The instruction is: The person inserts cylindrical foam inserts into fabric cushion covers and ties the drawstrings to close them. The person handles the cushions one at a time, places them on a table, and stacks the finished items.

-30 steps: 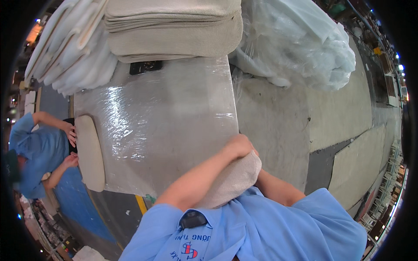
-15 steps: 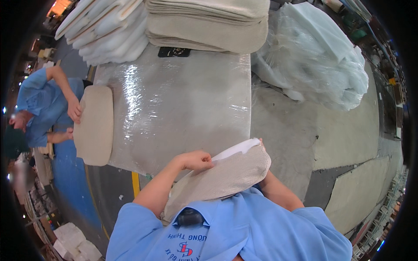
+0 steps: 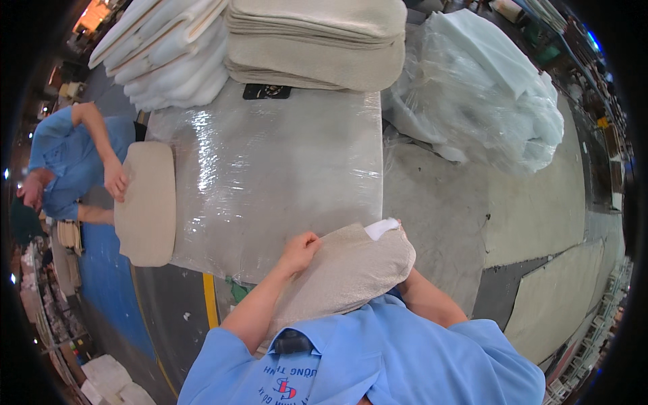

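A beige fabric cushion cover (image 3: 344, 270) lies aslant against my chest, with a strip of white padding (image 3: 382, 229) showing at its upper right edge. My left hand (image 3: 300, 252) is closed, fingers pinching the cover's upper edge near the middle. At the cover's right end, my right hand (image 3: 412, 278) holds it from behind; most of its fingers are hidden, and only a fingertip shows beside the white padding. The lower left of the cover runs behind my left forearm.
A plastic-wrapped table (image 3: 290, 169) stands ahead. Beige covers (image 3: 314, 61) are piled at its far end, beside folded white padding (image 3: 169, 54) and a black card (image 3: 266, 91). A bulky clear plastic bundle (image 3: 479, 94) sits right. At left, a co-worker (image 3: 94, 158) handles a beige cushion (image 3: 145, 202).
My left hand has drawn the cover's upper edge over the white padding, so less white shows. It now sits slightly higher and farther left. My right hand stays at the right end.
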{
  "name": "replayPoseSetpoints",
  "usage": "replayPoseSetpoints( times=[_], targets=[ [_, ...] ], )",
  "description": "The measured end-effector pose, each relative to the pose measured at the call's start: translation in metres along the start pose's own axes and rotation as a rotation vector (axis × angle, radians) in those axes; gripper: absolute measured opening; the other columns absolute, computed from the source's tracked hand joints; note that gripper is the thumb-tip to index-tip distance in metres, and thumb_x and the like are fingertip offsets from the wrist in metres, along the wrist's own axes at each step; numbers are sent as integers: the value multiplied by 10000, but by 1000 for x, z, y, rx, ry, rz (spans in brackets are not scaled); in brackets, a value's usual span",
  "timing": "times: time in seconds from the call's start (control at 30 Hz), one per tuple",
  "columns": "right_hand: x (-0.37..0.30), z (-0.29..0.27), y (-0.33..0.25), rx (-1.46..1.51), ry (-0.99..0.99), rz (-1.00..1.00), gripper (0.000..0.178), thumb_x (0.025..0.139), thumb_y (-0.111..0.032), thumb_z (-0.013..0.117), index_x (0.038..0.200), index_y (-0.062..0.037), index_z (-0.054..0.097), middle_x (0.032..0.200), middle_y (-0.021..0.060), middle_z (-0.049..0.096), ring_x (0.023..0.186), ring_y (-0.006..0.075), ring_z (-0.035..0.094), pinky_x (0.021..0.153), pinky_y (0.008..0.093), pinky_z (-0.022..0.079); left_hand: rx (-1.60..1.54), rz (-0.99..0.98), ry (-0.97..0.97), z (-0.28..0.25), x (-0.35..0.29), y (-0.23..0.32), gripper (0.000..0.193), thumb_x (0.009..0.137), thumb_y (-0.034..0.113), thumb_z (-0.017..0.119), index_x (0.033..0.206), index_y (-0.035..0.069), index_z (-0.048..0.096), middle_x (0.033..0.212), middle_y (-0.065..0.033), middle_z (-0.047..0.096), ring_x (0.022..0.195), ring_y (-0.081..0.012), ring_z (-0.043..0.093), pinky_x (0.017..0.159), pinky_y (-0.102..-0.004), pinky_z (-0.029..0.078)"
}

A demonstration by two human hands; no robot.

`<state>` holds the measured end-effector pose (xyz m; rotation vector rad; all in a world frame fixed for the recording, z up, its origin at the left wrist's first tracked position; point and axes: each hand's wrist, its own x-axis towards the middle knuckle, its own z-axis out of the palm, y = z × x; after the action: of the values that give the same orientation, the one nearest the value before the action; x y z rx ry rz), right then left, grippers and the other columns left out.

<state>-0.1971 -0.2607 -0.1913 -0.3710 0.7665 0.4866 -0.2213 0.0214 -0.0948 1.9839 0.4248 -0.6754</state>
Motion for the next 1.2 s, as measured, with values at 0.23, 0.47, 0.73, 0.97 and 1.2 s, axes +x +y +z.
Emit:
replayPoseSetpoints(
  times=[0.23,0.47,0.73,0.97,1.2],
  targets=[
    [9,5,2,-20,142,-50,510,1035,-522,542,1017,-42,714,963,138,729,883,345,710,829,487,568,225,97,-173,34,33,60,402,993,398,593,1085,18,687,920,-191,733,882,-310,710,785,-421,522],
    [17,21,8,-381,594,-219,598,1024,-514,570,953,51,750,921,184,757,827,317,716,778,441,543,352,312,36,51,50,57,328,998,339,605,1008,21,684,908,-198,722,851,-337,696,741,-443,513],
    [28,6,16,-926,721,-388,731,1030,-566,466,914,107,727,963,318,716,986,440,693,863,494,493,572,382,-543,97,103,181,460,969,467,651,922,12,711,797,-109,705,739,-205,670,680,-350,521],
    [9,21,20,-440,639,-347,668,1026,-537,510,972,95,724,973,283,730,981,415,694,852,475,486,1006,48,-934,118,130,219,580,953,549,619,938,-20,729,743,-143,694,658,-258,717,609,-377,600],
    [-18,13,25,-405,708,-339,674,1022,-533,534,967,113,718,959,238,735,917,333,696,830,454,497,905,167,-1027,130,121,197,407,1020,357,605,932,-22,724,769,-124,705,627,-206,686,589,-360,571]
  ],
)
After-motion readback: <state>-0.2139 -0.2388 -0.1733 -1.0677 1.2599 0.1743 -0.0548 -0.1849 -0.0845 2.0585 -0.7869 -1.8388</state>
